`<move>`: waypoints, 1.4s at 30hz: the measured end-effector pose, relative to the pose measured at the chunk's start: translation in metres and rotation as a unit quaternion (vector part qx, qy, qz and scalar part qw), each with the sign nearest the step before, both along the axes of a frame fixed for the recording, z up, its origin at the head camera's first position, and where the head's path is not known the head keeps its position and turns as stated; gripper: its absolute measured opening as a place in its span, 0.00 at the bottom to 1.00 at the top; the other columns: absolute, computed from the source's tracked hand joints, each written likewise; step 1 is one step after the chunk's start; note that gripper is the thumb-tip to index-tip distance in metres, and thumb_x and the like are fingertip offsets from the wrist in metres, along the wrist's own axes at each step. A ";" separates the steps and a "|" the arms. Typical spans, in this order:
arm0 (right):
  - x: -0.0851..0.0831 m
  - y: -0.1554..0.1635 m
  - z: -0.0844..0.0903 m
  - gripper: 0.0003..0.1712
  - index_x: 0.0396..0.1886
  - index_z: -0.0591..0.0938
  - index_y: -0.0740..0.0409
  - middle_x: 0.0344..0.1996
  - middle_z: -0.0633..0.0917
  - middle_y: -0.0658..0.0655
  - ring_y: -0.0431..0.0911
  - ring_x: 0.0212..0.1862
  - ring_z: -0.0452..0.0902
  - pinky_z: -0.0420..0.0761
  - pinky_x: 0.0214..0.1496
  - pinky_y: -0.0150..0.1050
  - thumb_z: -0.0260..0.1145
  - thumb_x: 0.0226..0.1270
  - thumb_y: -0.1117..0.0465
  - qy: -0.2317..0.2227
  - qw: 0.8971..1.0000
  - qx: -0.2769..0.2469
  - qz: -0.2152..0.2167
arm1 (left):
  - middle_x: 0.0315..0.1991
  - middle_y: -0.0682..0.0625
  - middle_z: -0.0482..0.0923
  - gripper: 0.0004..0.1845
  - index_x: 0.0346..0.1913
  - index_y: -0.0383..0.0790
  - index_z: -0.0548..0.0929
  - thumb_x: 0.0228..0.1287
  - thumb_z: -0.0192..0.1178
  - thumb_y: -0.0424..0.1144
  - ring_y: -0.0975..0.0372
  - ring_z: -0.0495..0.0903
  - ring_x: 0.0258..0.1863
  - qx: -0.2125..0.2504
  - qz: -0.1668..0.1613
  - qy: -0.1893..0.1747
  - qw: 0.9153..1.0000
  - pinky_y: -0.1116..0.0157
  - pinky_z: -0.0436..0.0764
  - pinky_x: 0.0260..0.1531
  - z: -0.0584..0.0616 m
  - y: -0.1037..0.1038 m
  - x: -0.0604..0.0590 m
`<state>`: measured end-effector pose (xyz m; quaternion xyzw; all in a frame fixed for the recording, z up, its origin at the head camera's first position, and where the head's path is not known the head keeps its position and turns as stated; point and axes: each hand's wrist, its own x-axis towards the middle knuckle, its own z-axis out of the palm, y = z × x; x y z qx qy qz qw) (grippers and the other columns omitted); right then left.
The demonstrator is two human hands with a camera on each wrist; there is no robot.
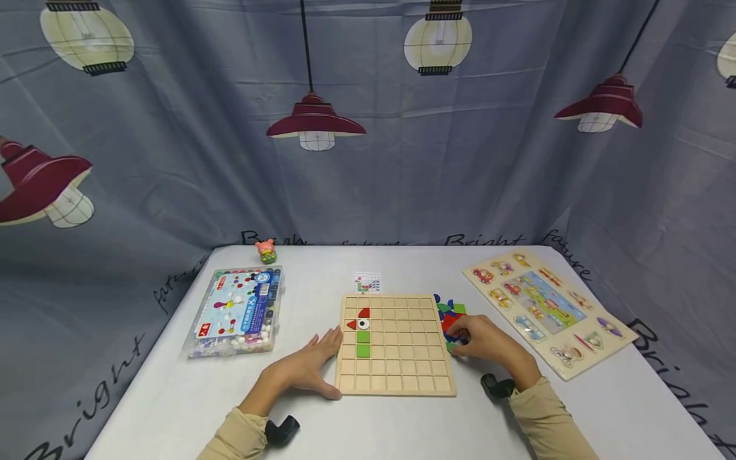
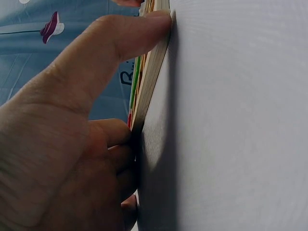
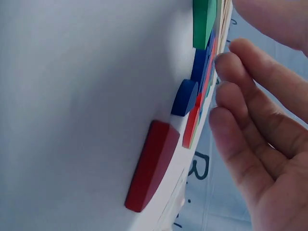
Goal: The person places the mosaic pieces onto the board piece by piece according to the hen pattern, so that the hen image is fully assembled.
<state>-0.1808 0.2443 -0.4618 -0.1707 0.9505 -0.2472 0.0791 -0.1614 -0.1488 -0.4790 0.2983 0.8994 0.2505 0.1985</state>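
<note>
- The wooden grid board (image 1: 397,345) is laid flat at the middle of the white table (image 1: 172,396); a few coloured tiles — red, white and green — are seated in its left columns.
- Its left edge is pressed by the left hand (image 1: 307,367), fingers straight and thumb flat against the rim, nothing clasped.
- The loose tile pile (image 1: 450,314) lies just right of the board — it is touched by the right hand (image 1: 483,340), fingers relaxed, no tile seen pinched.
- A bead box (image 1: 236,313) is set to the left, a peg puzzle (image 1: 546,310) to the right.
</note>
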 end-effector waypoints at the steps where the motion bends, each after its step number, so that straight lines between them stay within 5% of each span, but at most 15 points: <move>1: 0.001 0.000 0.000 0.18 0.38 0.86 0.60 0.33 0.85 0.50 0.40 0.34 0.75 0.77 0.35 0.31 0.79 0.45 0.61 -0.006 1.000 0.002 -0.003 | 0.79 0.38 0.41 0.64 0.75 0.30 0.49 0.42 0.75 0.55 0.48 0.41 0.79 0.000 0.000 0.000 1.000 0.47 0.42 0.78 0.000 0.000 0.000; 42: 0.005 0.005 0.001 0.12 0.31 0.86 0.55 0.26 0.81 0.47 0.40 0.31 0.73 0.77 0.32 0.28 0.78 0.44 0.66 -0.065 0.998 0.018 -0.004 | 0.79 0.39 0.39 0.64 0.76 0.31 0.47 0.43 0.75 0.55 0.50 0.40 0.79 -0.005 0.001 -0.004 1.000 0.48 0.41 0.78 -0.002 0.000 -0.002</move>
